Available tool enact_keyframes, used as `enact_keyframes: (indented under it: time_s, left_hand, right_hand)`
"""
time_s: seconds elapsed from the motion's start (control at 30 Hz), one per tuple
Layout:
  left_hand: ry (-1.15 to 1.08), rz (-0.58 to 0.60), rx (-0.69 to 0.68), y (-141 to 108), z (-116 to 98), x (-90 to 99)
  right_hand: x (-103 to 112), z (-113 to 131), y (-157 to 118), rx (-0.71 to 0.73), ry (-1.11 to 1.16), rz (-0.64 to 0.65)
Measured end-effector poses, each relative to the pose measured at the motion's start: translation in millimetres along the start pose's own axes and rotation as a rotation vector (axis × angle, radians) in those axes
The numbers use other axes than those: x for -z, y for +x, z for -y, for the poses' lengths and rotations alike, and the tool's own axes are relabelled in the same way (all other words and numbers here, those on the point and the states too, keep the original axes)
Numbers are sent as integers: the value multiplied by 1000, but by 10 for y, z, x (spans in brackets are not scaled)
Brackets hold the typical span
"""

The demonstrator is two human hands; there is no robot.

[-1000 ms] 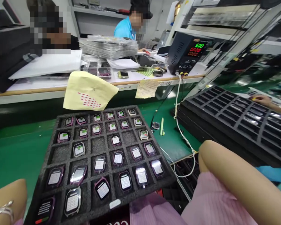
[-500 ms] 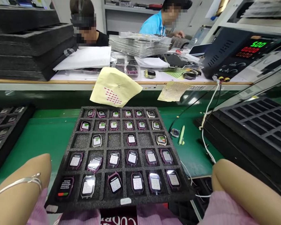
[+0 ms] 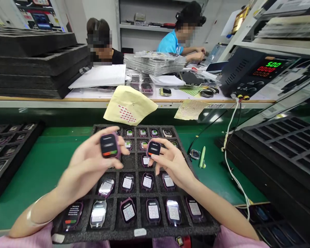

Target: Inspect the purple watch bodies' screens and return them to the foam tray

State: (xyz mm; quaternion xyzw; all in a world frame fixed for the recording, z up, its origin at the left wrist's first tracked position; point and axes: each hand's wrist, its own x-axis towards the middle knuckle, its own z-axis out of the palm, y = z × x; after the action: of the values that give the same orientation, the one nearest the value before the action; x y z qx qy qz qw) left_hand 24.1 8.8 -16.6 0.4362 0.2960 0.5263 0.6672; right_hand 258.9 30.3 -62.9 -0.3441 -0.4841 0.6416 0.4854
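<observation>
Green bench [image 3: 49,155] (foam tray [image 3: 134,225] central)

Left tray [image 3: 5,151] cut off, hands [image 3: 93,162] hiding foam tray [image 3: 196,220] cells

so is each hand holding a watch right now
Yes, the left hand grips one watch and the right hand another watch above the foam tray.

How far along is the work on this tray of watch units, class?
Done: most cells of the foam tray hold lit units. In hand: the left hand holds one watch unit, the right hand holds another unit. Left: a few cells sit bare.
</observation>
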Motion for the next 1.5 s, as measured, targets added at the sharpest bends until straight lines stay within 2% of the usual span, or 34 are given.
enact_keyframes:
  time_s: [0.03,0.17,0.33,0.6,0.93,1.1,1.3,1.5]
  left_hand:
    - [-36,42,53,65,97,1]
    - [15,39,140,236,479,18]
    - [79,111,130,258,676,52]
    - [11,234,78,224,738,76]
    - [51,140,62,221,723,94]
    - [17,173,45,211,706,108]
    - [83,127,62,209,697,78]
    - [69,183,40,210,705,102]
  right_hand:
    - [18,-41,11,5,-9,10]
    - [66,-81,-38,30,-33,64]
    - [78,-101,-59,42,-69,65]
    - [102,-133,-46,67,-174,-42]
    - [68,-54,-118,27,-113,61]
    - [32,-82,-118,27,-133,35]
    - [86,-81,-110,16,-74,69]
    - [72,-104,-107,43,-130,3]
